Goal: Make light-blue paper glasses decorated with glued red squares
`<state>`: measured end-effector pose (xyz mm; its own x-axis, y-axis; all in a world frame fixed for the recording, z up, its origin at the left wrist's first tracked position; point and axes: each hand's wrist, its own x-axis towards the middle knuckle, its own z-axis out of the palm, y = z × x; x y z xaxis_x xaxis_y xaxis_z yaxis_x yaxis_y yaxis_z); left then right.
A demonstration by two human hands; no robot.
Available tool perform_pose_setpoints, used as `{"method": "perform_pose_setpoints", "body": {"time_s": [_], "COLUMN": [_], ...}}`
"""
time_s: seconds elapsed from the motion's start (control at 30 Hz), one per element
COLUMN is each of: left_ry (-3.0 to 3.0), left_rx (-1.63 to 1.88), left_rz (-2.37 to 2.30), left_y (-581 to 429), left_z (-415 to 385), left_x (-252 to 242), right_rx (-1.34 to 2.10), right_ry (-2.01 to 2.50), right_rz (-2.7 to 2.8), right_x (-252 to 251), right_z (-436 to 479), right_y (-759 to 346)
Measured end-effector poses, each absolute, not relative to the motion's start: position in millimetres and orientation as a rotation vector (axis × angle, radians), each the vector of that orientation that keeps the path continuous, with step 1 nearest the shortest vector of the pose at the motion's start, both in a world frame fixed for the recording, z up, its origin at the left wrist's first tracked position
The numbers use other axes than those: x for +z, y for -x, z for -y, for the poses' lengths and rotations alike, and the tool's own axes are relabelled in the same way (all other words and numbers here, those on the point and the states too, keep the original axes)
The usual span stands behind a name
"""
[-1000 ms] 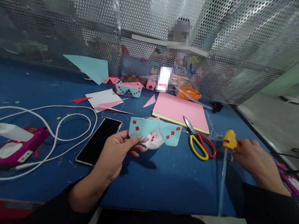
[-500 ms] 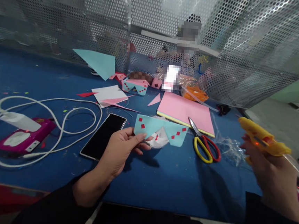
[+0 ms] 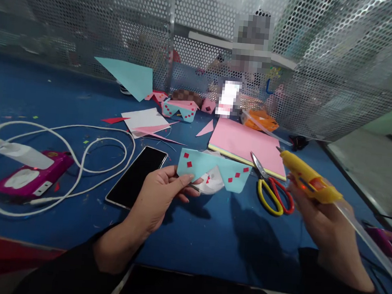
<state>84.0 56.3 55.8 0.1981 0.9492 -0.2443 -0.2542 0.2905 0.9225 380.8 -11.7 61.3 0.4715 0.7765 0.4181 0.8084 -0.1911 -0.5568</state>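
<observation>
Left hand: ours (image 3: 159, 194), thumb over and fingers under, pinched with only card between, at the left end of a pale-blue notched card strip with red squares (image 3: 200, 159); likely held by its end to leave squares and notch uncovered.
Right hand: ours (image 3: 329, 225), fingers curled around the grip of a yellow plastic glue gun (image 3: 312, 177); trigger finger hidden, so we cannot tell whether it presses.
Nozzle: aimed up and away, apart from the strip, perhaps to keep it off the card.
Card strip: in front of us, apparently raised above the blue tabletop (image 3: 190, 251), judging by the shadow below.
White piece: rounded, red-marked (image 3: 216, 183), behind the notch; contact unclear.
Phone: black, flat (image 3: 137, 176), beside our left wrist.
Scissors: red-and-yellow-handled (image 3: 265, 175), handles towards us, probably for easy pickup; blades over the pink paper stack (image 3: 244, 140).
Farther: a blue-and-pink notched card piece (image 3: 179, 112), set back, perhaps for working room.
</observation>
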Motion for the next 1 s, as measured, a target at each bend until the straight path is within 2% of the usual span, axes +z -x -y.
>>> {"method": "perform_pose_setpoints", "body": {"time_s": [0.3,0.7,1.0], "left_ry": [-0.89,-0.913,-0.909], "left_rx": [1.0,1.006,1.003], "left_rz": [-1.042,-1.16,-1.138], "left_y": [-84.7,-86.5,-88.5], "left_z": [-55.7,-60.5,-57.0], "left_x": [57.3,55.9,59.5], "right_rx": [-0.103,-0.356,-0.244], "right_ry": [2.104,2.284,2.121], "right_rz": [1.645,1.435,1.346], "right_x": [42.4,47.4,49.8], "right_z": [-1.6,18.6,24.9], "right_y": [-416.6,-462.4,-445.1]}}
